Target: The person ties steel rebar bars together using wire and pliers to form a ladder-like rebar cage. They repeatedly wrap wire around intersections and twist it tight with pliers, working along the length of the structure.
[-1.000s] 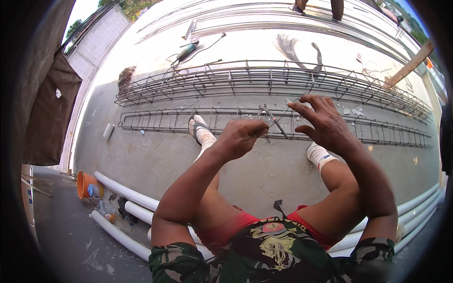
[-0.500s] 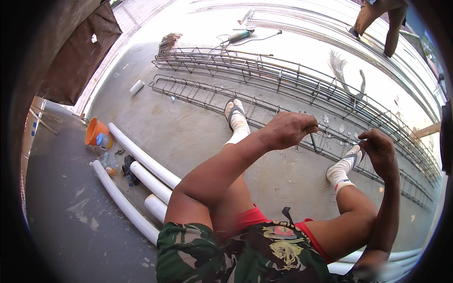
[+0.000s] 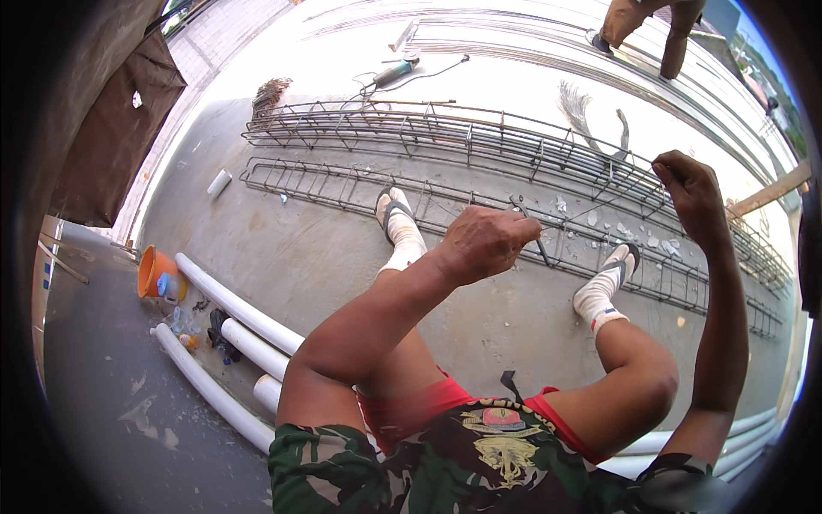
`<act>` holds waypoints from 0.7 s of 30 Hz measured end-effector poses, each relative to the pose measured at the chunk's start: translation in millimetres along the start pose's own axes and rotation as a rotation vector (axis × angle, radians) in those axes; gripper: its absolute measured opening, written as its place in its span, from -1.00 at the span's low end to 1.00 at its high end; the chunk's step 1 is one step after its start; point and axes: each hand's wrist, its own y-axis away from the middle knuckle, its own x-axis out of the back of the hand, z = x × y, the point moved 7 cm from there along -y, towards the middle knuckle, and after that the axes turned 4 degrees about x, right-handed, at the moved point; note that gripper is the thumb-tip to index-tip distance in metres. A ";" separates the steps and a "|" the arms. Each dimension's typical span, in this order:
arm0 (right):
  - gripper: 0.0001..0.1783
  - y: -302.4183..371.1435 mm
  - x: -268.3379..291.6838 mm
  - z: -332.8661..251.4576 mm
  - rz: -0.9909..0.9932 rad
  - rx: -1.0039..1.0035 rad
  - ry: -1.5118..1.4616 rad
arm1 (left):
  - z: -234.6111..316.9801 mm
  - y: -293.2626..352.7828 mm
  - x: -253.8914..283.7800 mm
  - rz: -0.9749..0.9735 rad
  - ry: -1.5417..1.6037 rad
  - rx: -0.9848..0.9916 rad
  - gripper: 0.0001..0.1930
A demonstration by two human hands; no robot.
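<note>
With fingers closed together, the left hand (image 3: 490, 243) and, at its 2 o'clock, the right hand (image 3: 697, 197) are raised; whether anything is clamped in either grip cannot be told. At 12 o'clock, a narrow rebar cage (image 3: 352, 185) is laid on the floor (image 3: 488, 334).

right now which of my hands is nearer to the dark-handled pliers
Left. Your left hand is right by the pliers, its fingertips covering part of them in this view; your right hand is well off to their right.
</note>
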 end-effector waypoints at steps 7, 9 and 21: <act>-0.64 11.7 -27.3 -79.8 -0.985 0.089 -0.453 | -34.8 8.6 16.4 0.046 -0.154 0.128 -0.88; -0.61 -32.9 19.8 -25.3 -0.207 -0.085 -0.313 | -12.9 -3.2 4.6 0.054 -0.065 0.028 -0.89; -0.71 -30.9 -5.2 -5.4 -0.201 -0.155 -0.254 | -31.6 3.3 0.6 0.105 -0.079 0.068 -0.86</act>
